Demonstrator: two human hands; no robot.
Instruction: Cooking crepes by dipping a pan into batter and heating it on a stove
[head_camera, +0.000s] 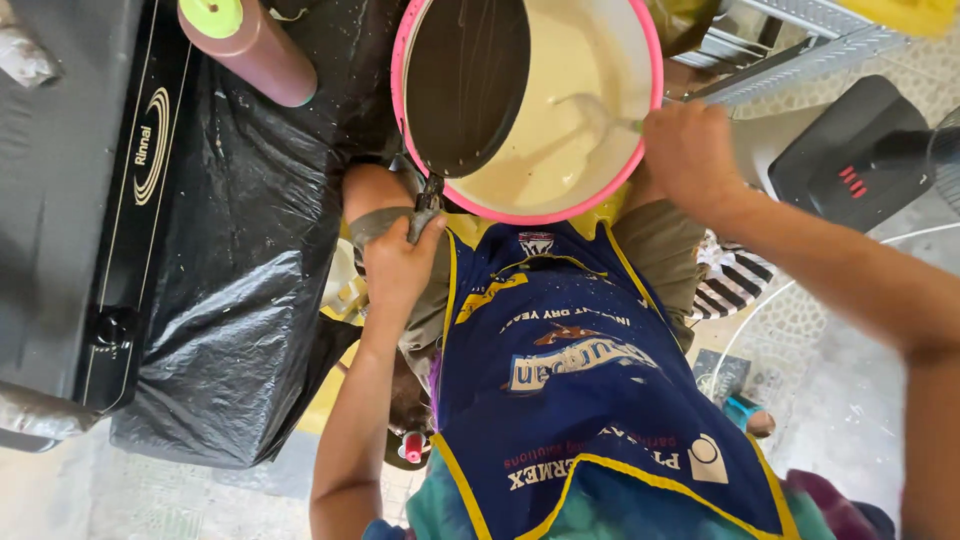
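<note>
The left hand grips the handle of a dark round frying pan tilted over a pink-rimmed plastic basin of pale batter, while the right hand holds a batter-coated ladle in it.

A round plastic basin had a bright pink rim and held pale cream batter. Over it a round flat pan was dark brown-black. The cloth apron was deep blue with yellow piping and white and yellow print. Black plastic sheeting, speckled with pale spots, covered the surface beside a black stove. A squeeze bottle was reddish brown with a lime green cap. A striped cloth was black and white.
</note>
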